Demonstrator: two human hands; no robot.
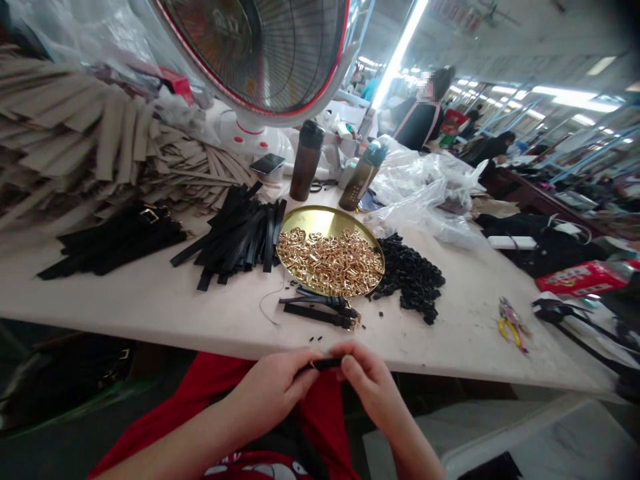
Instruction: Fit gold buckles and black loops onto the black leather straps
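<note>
Just off the table's front edge, both my hands are closed on one short black strap [327, 364]. My left hand [280, 377] pinches its left end, where a small glint of gold shows. The right end is between the thumb and fingers of my right hand [367, 380]. Ahead on the table lie finished-looking black straps with gold buckles [320, 315]. Behind them a round gold tray [320, 217] holds a heap of small gold buckles [333, 263]. A pile of small black loops [410, 277] lies against the tray's right side, and loose black strips [245, 233] lie on its left.
Buckled black straps [120, 240] lie farther left, before stacked beige strips [100, 133]. A round red-rimmed fan or heater [260, 53] stands behind two bottles [306, 160]. Yellow-handled pliers [511, 327] and a red can [583, 277] are at right. A person [420, 117] is in the background.
</note>
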